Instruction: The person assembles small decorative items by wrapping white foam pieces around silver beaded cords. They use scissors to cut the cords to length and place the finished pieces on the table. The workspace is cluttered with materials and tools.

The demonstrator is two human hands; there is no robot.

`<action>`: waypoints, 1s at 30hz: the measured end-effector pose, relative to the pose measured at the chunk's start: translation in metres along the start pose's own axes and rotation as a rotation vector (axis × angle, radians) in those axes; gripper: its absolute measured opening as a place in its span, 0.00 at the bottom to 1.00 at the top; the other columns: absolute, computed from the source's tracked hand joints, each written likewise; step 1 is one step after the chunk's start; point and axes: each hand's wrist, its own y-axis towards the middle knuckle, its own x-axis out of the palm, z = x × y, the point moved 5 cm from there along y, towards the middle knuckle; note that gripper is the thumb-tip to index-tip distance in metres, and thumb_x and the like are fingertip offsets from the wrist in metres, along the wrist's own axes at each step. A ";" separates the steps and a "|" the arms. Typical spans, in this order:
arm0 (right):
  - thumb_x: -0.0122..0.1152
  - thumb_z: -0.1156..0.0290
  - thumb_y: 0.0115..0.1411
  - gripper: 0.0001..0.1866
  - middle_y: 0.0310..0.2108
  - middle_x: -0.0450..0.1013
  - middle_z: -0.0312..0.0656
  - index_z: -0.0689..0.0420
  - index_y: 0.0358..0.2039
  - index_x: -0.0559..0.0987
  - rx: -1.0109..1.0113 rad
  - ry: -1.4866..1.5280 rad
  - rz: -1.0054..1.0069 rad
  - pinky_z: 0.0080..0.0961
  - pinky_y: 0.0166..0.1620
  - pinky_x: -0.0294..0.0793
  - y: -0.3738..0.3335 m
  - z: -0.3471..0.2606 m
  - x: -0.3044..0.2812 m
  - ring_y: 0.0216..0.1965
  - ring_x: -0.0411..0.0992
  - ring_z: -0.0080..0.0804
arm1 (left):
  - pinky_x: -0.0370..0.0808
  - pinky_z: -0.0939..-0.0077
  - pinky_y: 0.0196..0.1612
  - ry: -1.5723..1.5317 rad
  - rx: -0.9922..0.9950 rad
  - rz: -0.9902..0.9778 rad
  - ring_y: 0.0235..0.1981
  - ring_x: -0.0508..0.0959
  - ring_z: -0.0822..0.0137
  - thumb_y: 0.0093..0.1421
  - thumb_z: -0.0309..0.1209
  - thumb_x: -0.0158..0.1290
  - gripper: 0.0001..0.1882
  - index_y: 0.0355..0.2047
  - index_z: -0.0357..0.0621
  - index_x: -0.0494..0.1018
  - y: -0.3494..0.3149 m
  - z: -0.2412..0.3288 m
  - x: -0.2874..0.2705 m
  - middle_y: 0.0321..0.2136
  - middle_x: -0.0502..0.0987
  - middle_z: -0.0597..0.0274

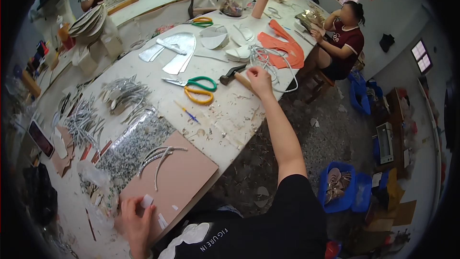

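My left hand [136,221] rests at the near edge of a pinkish-brown board [187,165]. Its thumb and fingers pinch a small white piece [147,201]. Several silver cord strips [160,162] lie on the board, with white scraps [163,220] near my fingers. Stretched out to the far right, my right hand [260,81] has its fingers closed beside a coil of whitish cord [264,58]; what they hold, if anything, is hidden. Just left of that hand lies a hammer [232,75] with a wooden handle. Scissors with green and yellow handles [199,90] lie farther left.
A speckled stone slab [136,139] adjoins the board. Silver strips [127,93] lie piled to the left, near a phone [40,138]. Silver cut pieces [175,50] and orange material [282,48] lie farther off. A person [342,43] sits at right; blue bins [338,187] stand on the floor.
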 end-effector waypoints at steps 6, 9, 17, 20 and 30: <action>0.68 0.58 0.50 0.24 0.48 0.73 0.44 0.54 0.46 0.78 -0.072 -0.315 0.090 0.38 0.56 0.62 0.053 0.046 0.000 0.54 0.63 0.47 | 0.68 0.78 0.32 -0.086 -0.043 0.040 0.30 0.70 0.71 0.49 0.24 0.63 0.23 0.47 0.37 0.72 -0.011 -0.013 -0.004 0.38 0.72 0.61; 0.70 0.53 0.47 0.30 0.51 0.72 0.44 0.58 0.47 0.77 0.039 -0.347 0.178 0.40 0.57 0.61 0.064 0.030 -0.008 0.57 0.62 0.47 | 0.65 0.84 0.29 -0.132 -0.113 0.071 0.29 0.68 0.76 0.53 0.23 0.60 0.20 0.47 0.36 0.72 -0.009 -0.006 -0.012 0.39 0.72 0.63; 0.73 0.56 0.44 0.31 0.54 0.69 0.46 0.56 0.47 0.77 0.142 -0.192 -0.099 0.46 0.57 0.62 0.110 0.086 -0.005 0.56 0.67 0.41 | 0.65 0.85 0.29 -0.160 -0.173 0.179 0.28 0.67 0.77 0.59 0.26 0.56 0.16 0.47 0.36 0.73 -0.010 -0.011 -0.026 0.38 0.73 0.64; 0.74 0.59 0.43 0.30 0.52 0.71 0.48 0.58 0.46 0.77 0.076 0.160 -0.102 0.41 0.55 0.66 0.132 0.095 -0.019 0.52 0.69 0.41 | 0.67 0.85 0.31 -0.243 -0.228 0.184 0.29 0.68 0.77 0.60 0.26 0.55 0.15 0.47 0.36 0.73 -0.007 -0.013 -0.023 0.38 0.73 0.64; 0.73 0.62 0.47 0.24 0.44 0.71 0.49 0.59 0.43 0.77 -0.595 -0.095 -0.735 0.36 0.53 0.68 -0.042 -0.112 0.084 0.51 0.67 0.46 | 0.65 0.84 0.26 -0.245 -0.107 0.109 0.25 0.70 0.77 0.57 0.24 0.57 0.14 0.44 0.37 0.74 0.044 0.037 -0.014 0.36 0.75 0.62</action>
